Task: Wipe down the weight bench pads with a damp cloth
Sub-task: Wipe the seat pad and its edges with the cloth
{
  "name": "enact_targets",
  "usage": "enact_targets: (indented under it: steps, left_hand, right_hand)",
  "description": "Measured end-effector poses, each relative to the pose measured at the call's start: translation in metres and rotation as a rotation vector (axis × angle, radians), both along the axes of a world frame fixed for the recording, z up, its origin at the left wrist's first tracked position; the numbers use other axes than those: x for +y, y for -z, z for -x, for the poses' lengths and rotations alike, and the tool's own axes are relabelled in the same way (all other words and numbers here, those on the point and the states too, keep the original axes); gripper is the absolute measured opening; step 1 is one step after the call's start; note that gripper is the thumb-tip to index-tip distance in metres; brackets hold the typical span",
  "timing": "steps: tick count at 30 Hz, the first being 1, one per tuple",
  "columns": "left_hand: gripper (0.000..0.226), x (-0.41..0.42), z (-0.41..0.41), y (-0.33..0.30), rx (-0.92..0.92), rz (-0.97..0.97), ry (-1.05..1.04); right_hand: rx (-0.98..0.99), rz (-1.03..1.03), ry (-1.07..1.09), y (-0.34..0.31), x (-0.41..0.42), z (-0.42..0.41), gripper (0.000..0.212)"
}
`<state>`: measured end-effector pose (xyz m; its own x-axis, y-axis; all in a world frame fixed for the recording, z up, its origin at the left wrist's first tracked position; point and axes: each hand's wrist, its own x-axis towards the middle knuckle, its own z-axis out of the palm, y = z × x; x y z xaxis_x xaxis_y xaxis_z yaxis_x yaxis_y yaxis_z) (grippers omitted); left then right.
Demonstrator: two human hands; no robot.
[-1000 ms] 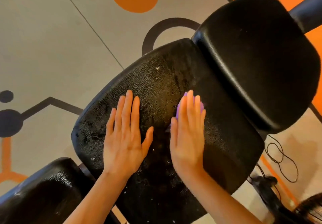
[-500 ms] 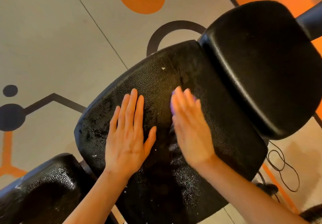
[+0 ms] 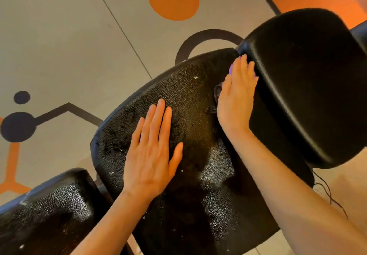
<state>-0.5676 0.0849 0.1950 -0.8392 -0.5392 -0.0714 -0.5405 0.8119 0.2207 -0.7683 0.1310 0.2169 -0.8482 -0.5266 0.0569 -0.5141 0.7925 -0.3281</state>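
Note:
A black textured bench pad point(image 3: 190, 100) fills the middle of the view, wet and glossy in patches. My left hand point(image 3: 153, 149) lies flat on it with straight fingers. My right hand point(image 3: 237, 94) presses flat on a purple cloth point(image 3: 231, 69) at the pad's far edge, against the smoother black pad point(image 3: 309, 88) on the right. Only a sliver of the cloth shows past my fingers. A third black pad point(image 3: 49, 211) sits at the lower left.
The floor point(image 3: 69, 46) is beige with orange and black shapes. A thin black cable point(image 3: 327, 191) lies on the floor at the lower right. A dark bar point(image 3: 360, 30) leaves the right pad toward the upper right.
My right hand has slid the cloth away from me, up the pad to the seam with the right pad. My left hand has stayed flat in place.

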Motion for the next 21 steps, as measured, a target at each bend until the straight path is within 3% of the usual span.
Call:
enact_targets:
  steps: [1,5,7,10,11,12,16,17,18,21]
  left_hand:
    - [0.075,0.000,0.000,0.000,-0.002,-0.005,0.000]
    - [0.074,-0.002,0.000,-0.004,0.025,-0.044,0.005]
    - [0.073,0.000,-0.005,-0.008,0.076,-0.084,-0.024]
    - [0.070,0.009,-0.025,-0.013,0.173,-0.140,-0.200]
    - [0.070,0.013,-0.032,-0.012,0.192,-0.164,-0.280]
    - [0.070,0.017,-0.039,-0.011,0.201,-0.185,-0.358]
    - [0.069,0.027,-0.050,-0.003,0.159,-0.182,-0.525]
    - [0.069,0.027,-0.050,-0.002,0.150,-0.171,-0.529]
    - [0.068,0.028,-0.050,0.000,0.143,-0.158,-0.531]
    - [0.068,0.028,-0.049,0.002,0.131,-0.129,-0.541]
  right_hand:
    - [0.010,0.028,-0.059,0.003,0.001,-0.017,0.047]
    - [0.017,-0.087,-0.747,-0.002,0.042,-0.046,0.051]
    - [-0.017,-0.099,-0.630,-0.004,0.036,-0.005,0.049]
    - [-0.117,0.085,-0.068,-0.005,0.002,0.041,0.047]
    - [-0.093,0.084,-0.006,-0.004,-0.008,0.032,0.047]
    - [-0.055,0.090,-0.053,-0.001,-0.013,0.016,0.047]
    - [-0.022,-0.004,-0.759,0.003,0.009,-0.026,0.049]
    - [-0.005,-0.027,-0.803,0.002,0.013,-0.011,0.050]
    - [-0.023,-0.029,-0.732,0.000,0.014,0.006,0.050]
    - [-0.150,0.122,-0.239,-0.005,0.000,0.032,0.049]
